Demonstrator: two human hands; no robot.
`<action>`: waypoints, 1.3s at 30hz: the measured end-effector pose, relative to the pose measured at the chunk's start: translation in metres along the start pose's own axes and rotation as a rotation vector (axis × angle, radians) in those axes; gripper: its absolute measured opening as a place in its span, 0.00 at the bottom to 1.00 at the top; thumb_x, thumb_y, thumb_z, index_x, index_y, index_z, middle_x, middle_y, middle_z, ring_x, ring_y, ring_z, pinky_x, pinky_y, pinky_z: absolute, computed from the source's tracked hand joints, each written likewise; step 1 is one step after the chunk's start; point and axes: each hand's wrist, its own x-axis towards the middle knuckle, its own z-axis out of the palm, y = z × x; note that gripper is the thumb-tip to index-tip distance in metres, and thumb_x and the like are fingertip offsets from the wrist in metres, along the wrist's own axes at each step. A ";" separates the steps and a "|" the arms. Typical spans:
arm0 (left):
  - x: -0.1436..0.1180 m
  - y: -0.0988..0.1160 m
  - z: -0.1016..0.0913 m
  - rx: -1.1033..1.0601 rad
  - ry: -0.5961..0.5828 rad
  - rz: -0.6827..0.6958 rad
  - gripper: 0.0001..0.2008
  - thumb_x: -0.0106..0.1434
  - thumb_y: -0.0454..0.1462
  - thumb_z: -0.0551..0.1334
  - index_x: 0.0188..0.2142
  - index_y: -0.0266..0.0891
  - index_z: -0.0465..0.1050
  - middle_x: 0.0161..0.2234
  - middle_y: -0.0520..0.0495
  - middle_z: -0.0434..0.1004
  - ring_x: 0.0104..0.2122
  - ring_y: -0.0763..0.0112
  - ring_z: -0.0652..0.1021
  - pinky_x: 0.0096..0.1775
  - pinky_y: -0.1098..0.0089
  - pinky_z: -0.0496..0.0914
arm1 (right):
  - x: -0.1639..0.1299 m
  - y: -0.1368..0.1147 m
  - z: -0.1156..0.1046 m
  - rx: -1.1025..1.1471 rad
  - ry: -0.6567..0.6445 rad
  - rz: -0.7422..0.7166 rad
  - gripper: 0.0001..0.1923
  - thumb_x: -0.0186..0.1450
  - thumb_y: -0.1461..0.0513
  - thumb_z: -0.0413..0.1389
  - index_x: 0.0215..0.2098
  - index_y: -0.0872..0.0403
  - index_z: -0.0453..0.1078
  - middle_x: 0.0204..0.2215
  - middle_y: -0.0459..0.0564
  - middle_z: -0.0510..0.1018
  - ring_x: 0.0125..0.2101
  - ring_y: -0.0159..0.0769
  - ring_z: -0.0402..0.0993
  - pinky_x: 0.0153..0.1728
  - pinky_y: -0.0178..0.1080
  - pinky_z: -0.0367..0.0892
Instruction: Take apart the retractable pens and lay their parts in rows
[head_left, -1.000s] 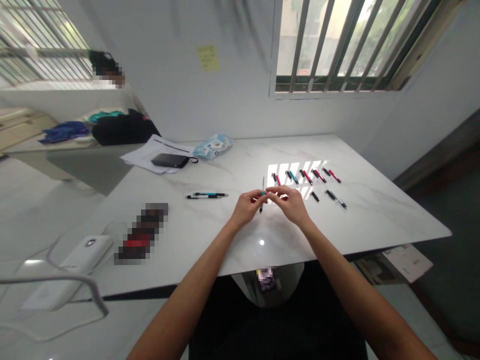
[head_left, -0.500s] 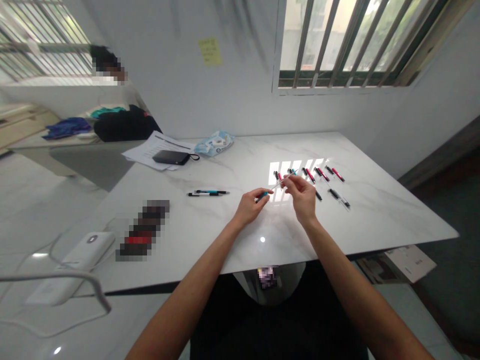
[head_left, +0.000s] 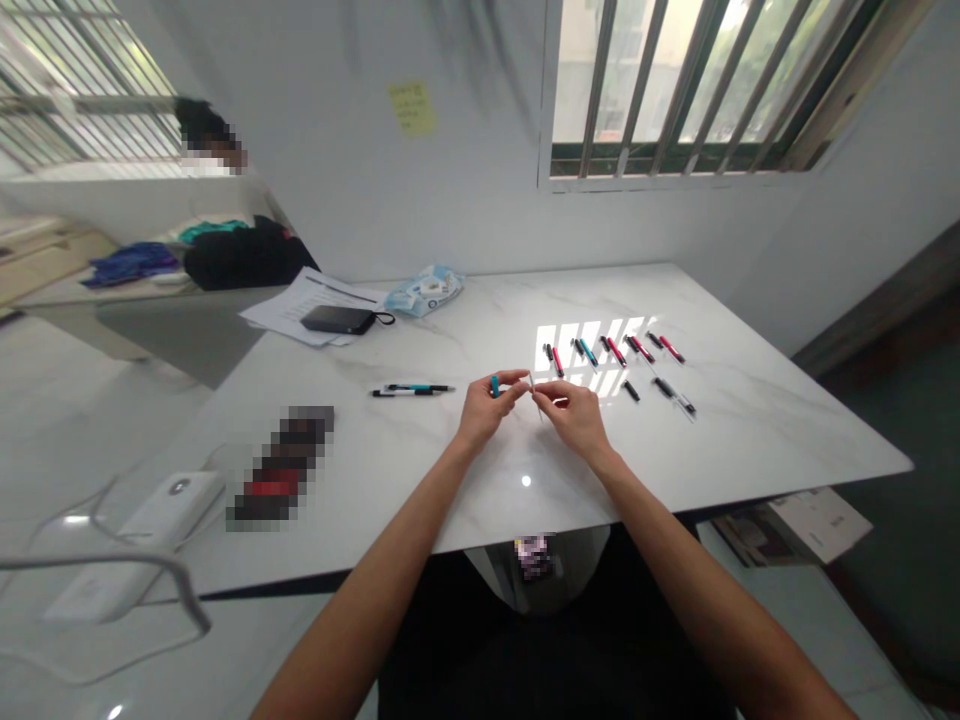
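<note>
My left hand (head_left: 484, 408) is closed with a blue pen barrel (head_left: 495, 386) tucked between its fingers. My right hand (head_left: 576, 412) pinches a thin pale pen refill (head_left: 539, 412), which stands nearly upright where the fingertips of both hands meet. Whether the left fingertips grip the refill too is hard to make out. Just beyond the hands lie pens in parts: a red barrel (head_left: 557, 361) beside a black piece, a blue barrel (head_left: 589, 352) and more red ones (head_left: 616, 351). A lone black pen part (head_left: 631, 391) rests right of my right hand, near a clear and black pen (head_left: 675, 396).
Two pens (head_left: 412, 391) lie to the left. At the back are papers (head_left: 277, 310), a black case with a strap (head_left: 337, 319) and a blue-and-white packet (head_left: 425, 290). A white device (head_left: 180, 500) with cables stands front left. Another person (head_left: 255, 200) sits further off.
My hands have come together, the right one moving left and nearer. The refill has swung from slanted to nearly upright, and the blue barrel in my left hand now points upward.
</note>
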 end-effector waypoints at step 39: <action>0.004 -0.003 0.000 0.152 -0.022 0.072 0.18 0.55 0.48 0.74 0.37 0.38 0.79 0.36 0.47 0.80 0.24 0.78 0.69 0.27 0.74 0.61 | -0.017 0.069 -0.135 -0.778 0.246 0.123 0.18 0.71 0.55 0.52 0.41 0.54 0.83 0.36 0.56 0.85 0.34 0.45 0.79 0.40 0.42 0.67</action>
